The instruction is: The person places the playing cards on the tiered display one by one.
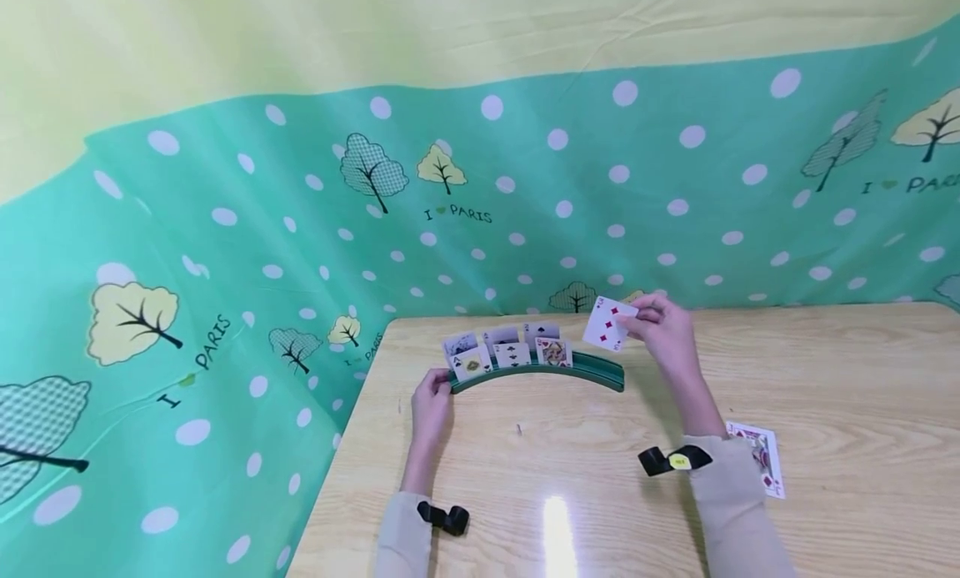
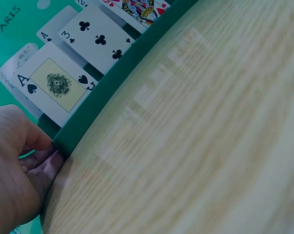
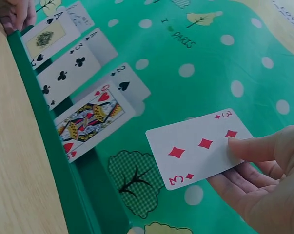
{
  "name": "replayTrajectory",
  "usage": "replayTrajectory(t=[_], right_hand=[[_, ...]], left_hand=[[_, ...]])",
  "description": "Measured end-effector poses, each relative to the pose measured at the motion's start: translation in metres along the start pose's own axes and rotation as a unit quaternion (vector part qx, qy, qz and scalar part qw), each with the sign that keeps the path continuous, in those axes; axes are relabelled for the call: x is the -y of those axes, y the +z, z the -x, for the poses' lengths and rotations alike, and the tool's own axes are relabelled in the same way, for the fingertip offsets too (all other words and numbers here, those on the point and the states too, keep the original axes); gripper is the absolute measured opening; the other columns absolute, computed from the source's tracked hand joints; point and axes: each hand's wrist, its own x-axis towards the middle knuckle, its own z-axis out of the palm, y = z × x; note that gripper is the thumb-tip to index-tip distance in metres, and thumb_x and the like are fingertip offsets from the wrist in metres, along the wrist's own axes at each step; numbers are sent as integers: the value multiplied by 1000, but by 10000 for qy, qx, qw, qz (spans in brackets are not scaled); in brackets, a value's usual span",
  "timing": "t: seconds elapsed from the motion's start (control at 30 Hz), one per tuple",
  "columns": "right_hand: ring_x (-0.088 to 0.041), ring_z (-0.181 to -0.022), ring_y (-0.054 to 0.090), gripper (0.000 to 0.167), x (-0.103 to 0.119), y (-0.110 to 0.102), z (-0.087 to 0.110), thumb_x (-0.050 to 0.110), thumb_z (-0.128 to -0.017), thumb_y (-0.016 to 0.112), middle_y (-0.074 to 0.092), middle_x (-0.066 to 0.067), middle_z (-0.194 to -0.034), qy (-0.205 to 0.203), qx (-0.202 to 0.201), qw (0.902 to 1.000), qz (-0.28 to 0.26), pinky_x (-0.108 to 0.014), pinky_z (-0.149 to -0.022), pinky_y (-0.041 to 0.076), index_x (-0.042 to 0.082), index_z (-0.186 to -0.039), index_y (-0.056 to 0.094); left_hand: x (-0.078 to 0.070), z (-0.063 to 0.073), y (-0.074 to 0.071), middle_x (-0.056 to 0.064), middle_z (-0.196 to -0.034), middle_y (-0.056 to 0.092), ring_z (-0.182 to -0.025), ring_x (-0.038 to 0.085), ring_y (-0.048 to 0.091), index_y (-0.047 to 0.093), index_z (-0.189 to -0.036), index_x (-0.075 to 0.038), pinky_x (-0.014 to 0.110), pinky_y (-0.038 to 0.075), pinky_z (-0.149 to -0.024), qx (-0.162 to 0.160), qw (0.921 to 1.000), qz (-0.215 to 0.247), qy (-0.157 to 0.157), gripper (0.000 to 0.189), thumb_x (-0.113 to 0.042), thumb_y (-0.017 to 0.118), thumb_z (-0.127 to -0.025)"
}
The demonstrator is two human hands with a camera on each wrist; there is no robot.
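A curved green card holder (image 1: 540, 373) stands on the table with two rows of playing cards. Its front row has the ace of spades (image 2: 57, 84), the three of clubs (image 2: 99, 40) and a red queen (image 3: 90, 119). Behind them stand a joker (image 3: 81, 15), an ace (image 3: 102, 46) and the two of spades (image 3: 132, 85). My left hand (image 1: 431, 407) grips the holder's left end between thumb and fingers. Up above the holder's right end, my right hand (image 1: 666, 332) pinches the three of diamonds (image 3: 200, 148), face showing, apart from the holder.
A red face card (image 1: 767, 461) lies face up on the wooden table (image 1: 862, 378), partly under my right forearm in the head view. Green patterned cloth (image 1: 525, 228) hangs behind the table and along its left side. The holder's right stretch of slots (image 1: 600, 369) bears no card.
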Motion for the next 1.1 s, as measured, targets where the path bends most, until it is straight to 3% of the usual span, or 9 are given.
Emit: replayTrajectory(t=[0.2,0.4,0.93,1.1], right_hand=[[-7,-80,66,27,-4,8,0,1,-94,73,70,-12,-98,12,140,9993,349,-19,-74,56,-8,-116,63],[-8,-85,65,25,-8,14,0,3,-94,73,71,-19,-106,-53,235,9977,641,-23,-79,56,-7,-116,65],[-20,-95,68,24,-18,22,1,3,-94,73,72,-21,-109,-78,358,9961,798,-21,-79,54,-5,-115,66],[-18,-93,68,24,-19,23,0,4,-95,73,72,-21,-110,-94,278,9963,802,-20,-79,54,-5,-116,66]], left_hand=[[0,0,0,23,-120,68,-110,34,64,65,-123,6,48,50,-97,-5,10000,-50,-34,29,0,48,-100],[-2,-1,1,23,-118,68,-108,34,64,66,-121,6,46,51,-95,-39,10000,-51,30,29,-1,50,-99],[1,-1,0,22,-116,69,-107,33,65,67,-119,6,45,51,-94,-16,10000,-74,41,28,-1,50,-98],[1,-2,0,22,-116,70,-106,32,65,67,-119,6,44,51,-93,-17,9999,-71,70,28,-1,50,-98]])
